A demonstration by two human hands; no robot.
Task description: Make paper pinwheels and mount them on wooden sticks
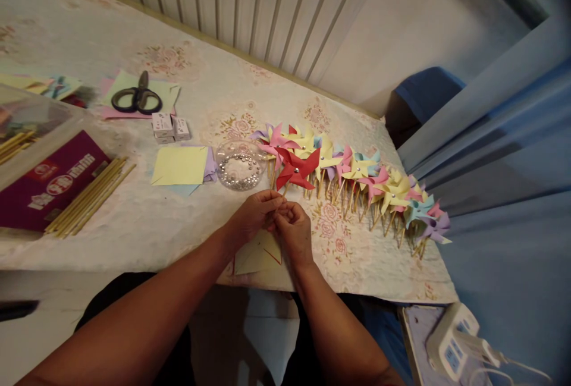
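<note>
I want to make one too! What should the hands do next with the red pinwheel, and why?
Probably lay the red pinwheel at the left end of the row. The left hand and right hand pinch it from below, its blades look folded and spread, and the other pinwheels lie there side by side.

Soft, dim, warm indoor light falls evenly on the table (187, 219) with faint shadows, while the edges bend and blur, strongest at the left and upper right.

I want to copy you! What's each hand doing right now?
Left hand: closed, pinching the red pinwheel stick.
Right hand: closed on the same stick.
</note>
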